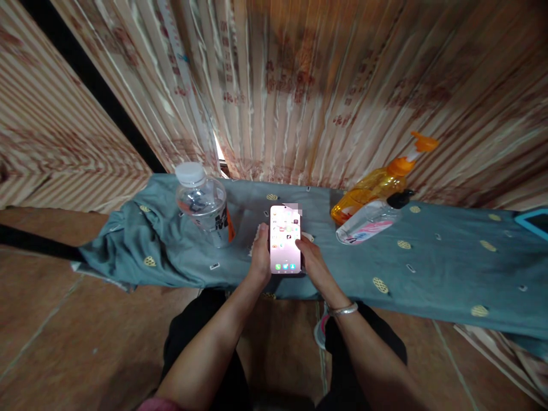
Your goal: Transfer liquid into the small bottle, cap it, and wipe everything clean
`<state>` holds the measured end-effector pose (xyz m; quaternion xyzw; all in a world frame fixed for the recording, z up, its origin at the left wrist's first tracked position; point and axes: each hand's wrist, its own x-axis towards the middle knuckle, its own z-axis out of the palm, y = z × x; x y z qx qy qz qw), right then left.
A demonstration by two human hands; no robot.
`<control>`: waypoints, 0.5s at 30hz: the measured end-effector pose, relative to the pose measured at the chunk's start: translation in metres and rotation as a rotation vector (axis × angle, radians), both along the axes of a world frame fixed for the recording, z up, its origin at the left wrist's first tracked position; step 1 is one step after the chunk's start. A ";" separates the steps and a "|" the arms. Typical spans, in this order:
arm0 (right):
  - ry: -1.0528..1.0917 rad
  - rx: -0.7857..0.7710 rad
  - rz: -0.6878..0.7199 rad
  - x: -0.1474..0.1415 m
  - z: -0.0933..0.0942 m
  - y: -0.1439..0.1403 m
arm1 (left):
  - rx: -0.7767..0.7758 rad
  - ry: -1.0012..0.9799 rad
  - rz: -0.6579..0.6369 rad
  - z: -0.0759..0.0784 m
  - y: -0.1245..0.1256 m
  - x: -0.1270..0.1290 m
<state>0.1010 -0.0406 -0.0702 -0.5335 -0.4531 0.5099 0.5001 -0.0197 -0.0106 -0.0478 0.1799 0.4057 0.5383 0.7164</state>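
Observation:
A smartphone (285,242) with a lit home screen of several app icons is held upright between my two hands, above the cloth-covered table. My left hand (260,257) grips its left edge, the thumb along the side. On the other side, my right hand (311,256) holds the right edge, and its thumb tip lies over the screen's border. The fingers behind the phone are hidden. Partly behind the hands, something pale with a scalloped edge (252,244) lies on the cloth; I cannot tell what it is.
A clear plastic bottle (204,208) with a white cap stands left. To the right are an orange pump bottle (370,191) and a clear bottle (363,222) with a black top. A blue-edged object (531,221) sits far right. Patterned curtain (282,103) hangs behind the green cloth (342,268).

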 end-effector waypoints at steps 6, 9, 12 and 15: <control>0.019 -0.021 0.012 -0.002 -0.003 0.002 | 0.012 0.079 -0.025 0.001 0.000 0.001; 0.037 -0.005 0.019 -0.006 -0.002 0.003 | 0.030 0.100 -0.039 0.001 0.000 0.002; 0.024 0.008 0.002 -0.009 -0.002 0.004 | 0.028 0.125 -0.031 0.001 0.000 0.003; 0.007 0.005 -0.023 -0.011 -0.002 0.006 | 0.025 0.147 -0.018 0.002 0.001 0.004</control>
